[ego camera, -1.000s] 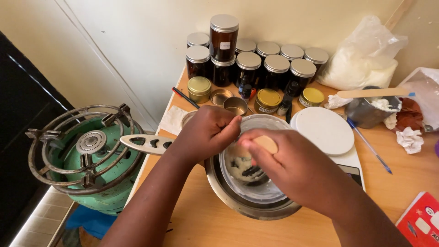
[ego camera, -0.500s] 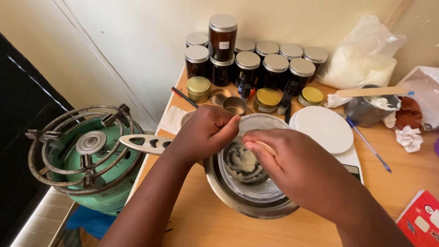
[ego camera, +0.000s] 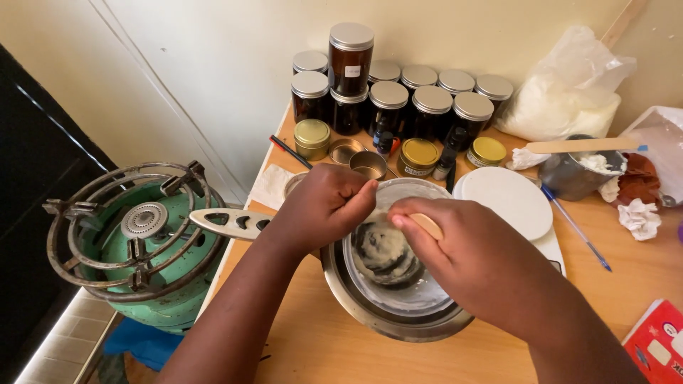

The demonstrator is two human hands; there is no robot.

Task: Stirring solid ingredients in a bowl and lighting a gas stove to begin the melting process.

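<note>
Steel bowl [ego camera: 356, 313] is sitting near the table edge, cradling a glass bowl [ego camera: 420, 295] of cream.
Left hand [ego camera: 320, 210] is pinching the glass rim; right hand [ego camera: 477, 259] is gripping a wooden stick [ego camera: 427, 225], scraping. Pressing hard could tip both bowls, I'd judge.

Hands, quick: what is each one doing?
Left hand: closed on the rim of the clear glass bowl.
Right hand: closed on a flat wooden stick.

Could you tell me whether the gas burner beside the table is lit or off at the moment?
Off, as far as shows: the burner head on the green gas cylinder has no visible flame, and its pot ring is bare.
</note>
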